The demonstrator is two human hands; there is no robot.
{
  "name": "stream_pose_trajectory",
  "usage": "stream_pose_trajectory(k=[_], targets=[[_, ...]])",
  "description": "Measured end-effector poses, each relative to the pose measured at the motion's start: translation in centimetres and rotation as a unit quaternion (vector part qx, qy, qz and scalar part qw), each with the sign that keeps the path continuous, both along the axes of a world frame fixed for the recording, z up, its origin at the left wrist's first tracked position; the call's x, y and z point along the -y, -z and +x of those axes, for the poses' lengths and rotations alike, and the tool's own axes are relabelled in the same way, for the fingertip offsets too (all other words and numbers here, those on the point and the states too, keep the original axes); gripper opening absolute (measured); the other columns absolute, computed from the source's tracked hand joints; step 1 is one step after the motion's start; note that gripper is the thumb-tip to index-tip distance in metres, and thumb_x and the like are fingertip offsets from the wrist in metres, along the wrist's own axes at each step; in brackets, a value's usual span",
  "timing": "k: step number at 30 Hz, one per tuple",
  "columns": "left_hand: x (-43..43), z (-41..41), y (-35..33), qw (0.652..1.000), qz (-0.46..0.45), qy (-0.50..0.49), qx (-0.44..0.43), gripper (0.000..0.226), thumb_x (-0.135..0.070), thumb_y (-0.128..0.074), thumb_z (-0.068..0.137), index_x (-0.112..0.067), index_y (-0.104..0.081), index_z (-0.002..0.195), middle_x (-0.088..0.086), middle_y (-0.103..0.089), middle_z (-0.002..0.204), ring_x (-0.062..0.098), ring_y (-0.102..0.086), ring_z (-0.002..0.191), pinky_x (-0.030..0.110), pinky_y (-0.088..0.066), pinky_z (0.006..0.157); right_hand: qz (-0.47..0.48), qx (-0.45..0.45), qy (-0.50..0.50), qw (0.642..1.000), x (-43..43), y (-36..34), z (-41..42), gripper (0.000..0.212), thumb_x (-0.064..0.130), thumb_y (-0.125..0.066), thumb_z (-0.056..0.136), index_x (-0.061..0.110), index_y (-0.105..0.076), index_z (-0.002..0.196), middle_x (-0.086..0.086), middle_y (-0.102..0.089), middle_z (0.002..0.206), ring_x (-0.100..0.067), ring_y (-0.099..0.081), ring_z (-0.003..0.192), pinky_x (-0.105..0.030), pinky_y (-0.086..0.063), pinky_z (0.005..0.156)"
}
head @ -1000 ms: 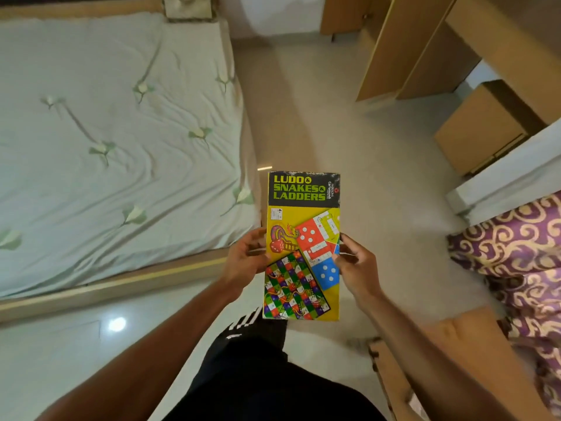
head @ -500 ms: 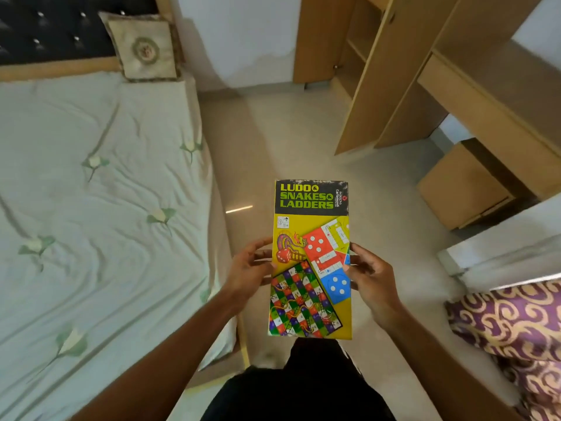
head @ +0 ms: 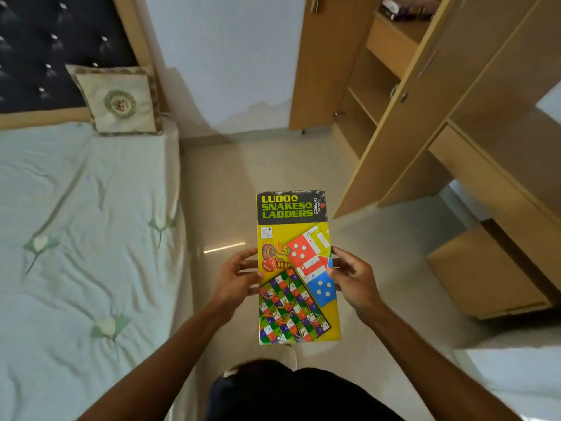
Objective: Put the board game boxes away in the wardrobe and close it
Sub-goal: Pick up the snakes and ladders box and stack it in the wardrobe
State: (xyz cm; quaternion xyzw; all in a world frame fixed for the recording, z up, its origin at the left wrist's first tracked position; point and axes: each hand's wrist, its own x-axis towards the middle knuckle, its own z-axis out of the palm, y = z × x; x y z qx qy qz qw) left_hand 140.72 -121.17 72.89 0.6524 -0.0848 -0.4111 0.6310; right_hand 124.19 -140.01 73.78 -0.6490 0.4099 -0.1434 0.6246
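Observation:
A yellow Ludo and Snakes & Ladders box [head: 296, 268] is held flat in front of me, its title end pointing away. My left hand [head: 235, 279] grips its left edge and my right hand [head: 353, 279] grips its right edge, fingers curled round the sides. Ahead on the right stands the wooden wardrobe [head: 373, 95], its door [head: 403, 123] swung open towards me, showing bare lower shelves. Some dark items [head: 403, 9] lie on a high shelf.
A bed [head: 79, 238] with a pale green sheet and a cushion [head: 120, 100] fills the left side. A wooden desk [head: 498, 165] with a low drawer unit [head: 485, 275] stands on the right. A strip of shiny floor [head: 267, 165] runs between bed and wardrobe.
The view has lifted and moved forward along the bed towards the wardrobe, whose shelves now show. Both hands keep the same hold on the box.

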Motion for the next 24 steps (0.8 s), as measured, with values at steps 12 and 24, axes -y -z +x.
stream_pose_trajectory(k=[12,24], targets=[[21.7,28.9,0.0,1.0,-0.001,-0.021,0.017,0.035,0.0,-0.066,0.088,-0.015,-0.061,0.119,0.01,-0.067,0.115,0.022,-0.072,0.095,0.031,-0.06,0.063,-0.115,-0.026,-0.002,0.993,21.0,0.3,29.4,0.038,0.019,-0.06,0.094,0.019,-0.052,0.131,0.0,-0.066,0.109,-0.01,-0.068,0.095,-0.016,-0.055,0.06],[45.6,55.0,-3.5,0.981,0.035,0.114,0.152,0.051,-0.015,-0.072,0.085,-0.024,-0.051,0.131,0.002,-0.063,0.117,0.022,-0.067,0.102,0.047,-0.062,0.075,-0.235,-0.059,0.068,0.968,39.7,-0.8,51.7,0.038,0.006,-0.051,0.096,0.02,-0.059,0.131,-0.004,-0.062,0.121,-0.013,-0.064,0.105,-0.026,-0.059,0.079]])
